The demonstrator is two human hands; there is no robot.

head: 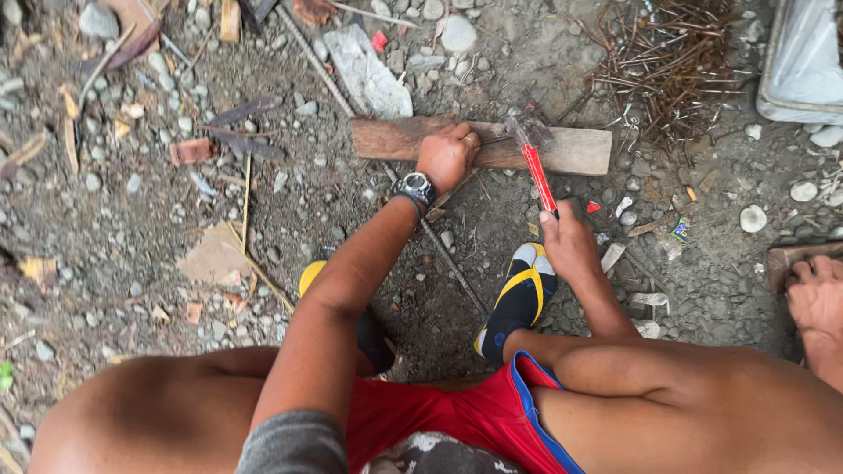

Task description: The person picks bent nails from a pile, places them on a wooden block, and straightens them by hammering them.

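1. Head view showed the person squatting on gravelly ground, knees wide, a sandalled foot planted just short of the work; a slipped blow could have come down toward it.
2. Right hand was clenched round the red handle of a hammer, whose head rested on the wooden plank lying across the ground.
3. Left hand, wristwatch on its wrist, pressed down on the plank with fingers closed, apparently pinching something thin; I could not tell what. These fingers lay just beside the hammer head, so an off-line strike risked hitting them.
4. Loose stones under the plank could have let it rock or slide.
5. Another person's hand rested at the right edge on a second piece of wood, near enough for flying bits.
6. Farther off, a heap of rusty bent nails threatened bare skin.
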